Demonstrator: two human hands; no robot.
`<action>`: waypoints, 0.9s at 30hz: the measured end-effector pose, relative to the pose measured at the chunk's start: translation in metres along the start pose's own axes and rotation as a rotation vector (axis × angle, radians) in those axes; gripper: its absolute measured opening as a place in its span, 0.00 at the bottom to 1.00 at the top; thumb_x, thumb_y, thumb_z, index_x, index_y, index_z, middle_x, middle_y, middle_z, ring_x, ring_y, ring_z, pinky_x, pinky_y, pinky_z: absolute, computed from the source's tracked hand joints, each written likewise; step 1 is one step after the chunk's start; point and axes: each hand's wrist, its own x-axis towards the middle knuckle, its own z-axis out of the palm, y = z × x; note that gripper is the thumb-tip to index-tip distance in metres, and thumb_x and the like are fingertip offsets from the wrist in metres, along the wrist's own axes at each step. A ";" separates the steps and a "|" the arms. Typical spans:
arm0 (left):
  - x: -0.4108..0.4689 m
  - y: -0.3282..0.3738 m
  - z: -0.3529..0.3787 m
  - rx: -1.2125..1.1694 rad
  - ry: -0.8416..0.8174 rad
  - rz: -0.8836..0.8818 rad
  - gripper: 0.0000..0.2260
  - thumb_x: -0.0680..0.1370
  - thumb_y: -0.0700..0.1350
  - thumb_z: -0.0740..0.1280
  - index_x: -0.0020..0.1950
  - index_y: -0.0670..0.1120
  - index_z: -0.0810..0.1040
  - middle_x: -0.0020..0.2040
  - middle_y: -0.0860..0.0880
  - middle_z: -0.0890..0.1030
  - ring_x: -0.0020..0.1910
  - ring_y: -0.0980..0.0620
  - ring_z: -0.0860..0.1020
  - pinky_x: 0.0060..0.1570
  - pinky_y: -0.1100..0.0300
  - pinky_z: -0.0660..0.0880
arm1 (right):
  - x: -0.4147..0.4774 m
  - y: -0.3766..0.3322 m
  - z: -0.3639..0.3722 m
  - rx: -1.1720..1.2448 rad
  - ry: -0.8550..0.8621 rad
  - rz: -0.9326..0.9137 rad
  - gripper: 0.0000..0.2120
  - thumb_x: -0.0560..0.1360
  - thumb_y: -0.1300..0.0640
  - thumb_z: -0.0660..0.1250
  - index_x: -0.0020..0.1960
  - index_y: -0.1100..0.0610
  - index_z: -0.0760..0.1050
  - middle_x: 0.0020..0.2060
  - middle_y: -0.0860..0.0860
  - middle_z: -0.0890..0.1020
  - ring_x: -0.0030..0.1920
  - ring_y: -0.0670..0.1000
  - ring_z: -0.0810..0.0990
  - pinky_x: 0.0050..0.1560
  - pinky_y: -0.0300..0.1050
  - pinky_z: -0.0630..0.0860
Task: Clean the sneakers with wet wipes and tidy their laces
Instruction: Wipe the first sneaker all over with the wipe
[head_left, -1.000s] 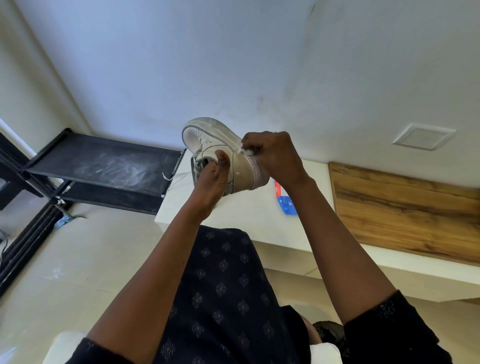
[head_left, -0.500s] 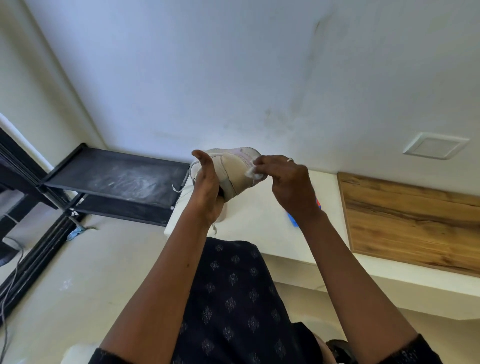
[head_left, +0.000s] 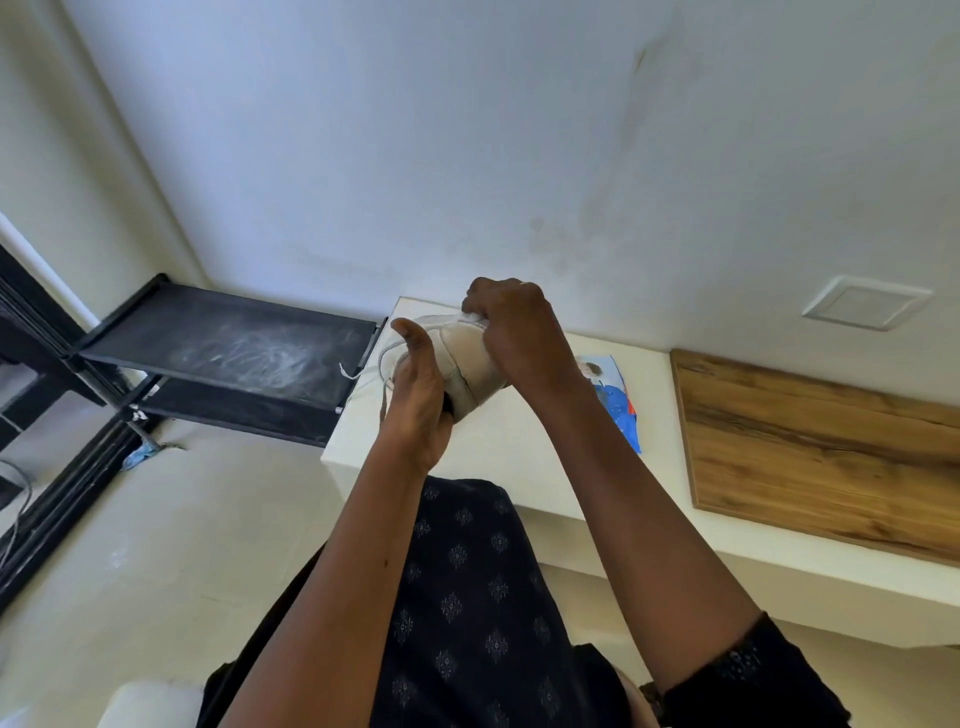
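Note:
A white sneaker (head_left: 462, 358) is held up above the left end of the white counter (head_left: 519, 457). My left hand (head_left: 418, 395) grips it from the near side, thumb raised along its edge. My right hand (head_left: 511, 332) curls over the far top of the shoe and pinches a small white wet wipe (head_left: 471, 318) against it. A loose white lace (head_left: 358, 370) dangles off the shoe's left side. Most of the shoe is hidden behind my two hands.
A blue wet-wipe pack (head_left: 613, 400) lies on the counter right of the shoe. A wooden board (head_left: 821, 447) covers the counter's right part. A black dusty rack (head_left: 228, 353) stands to the left. A wall plate (head_left: 865, 309) sits on the wall.
The sneaker has been turned so its open top faces away, and it sits a little lower. My right hand moved from the shoe's side up over its top edge with the wipe.

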 end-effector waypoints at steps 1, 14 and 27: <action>-0.001 -0.001 -0.001 -0.009 -0.006 -0.004 0.34 0.75 0.68 0.40 0.54 0.50 0.79 0.51 0.47 0.84 0.53 0.48 0.82 0.55 0.49 0.78 | 0.001 0.001 0.001 0.001 -0.027 0.023 0.14 0.66 0.73 0.59 0.44 0.62 0.80 0.42 0.57 0.82 0.41 0.59 0.77 0.30 0.38 0.58; -0.012 0.005 -0.004 -0.052 -0.014 0.065 0.37 0.57 0.71 0.53 0.53 0.49 0.78 0.48 0.50 0.85 0.51 0.50 0.83 0.54 0.51 0.79 | -0.067 -0.003 0.007 0.045 0.458 -0.088 0.18 0.71 0.66 0.53 0.48 0.67 0.81 0.47 0.59 0.83 0.48 0.59 0.82 0.49 0.44 0.77; -0.021 0.008 -0.003 0.136 -0.127 0.132 0.27 0.64 0.66 0.49 0.47 0.51 0.77 0.40 0.57 0.85 0.44 0.60 0.83 0.46 0.63 0.79 | -0.026 -0.004 -0.001 0.052 0.243 -0.042 0.09 0.65 0.73 0.68 0.40 0.63 0.80 0.36 0.55 0.82 0.36 0.57 0.79 0.38 0.37 0.67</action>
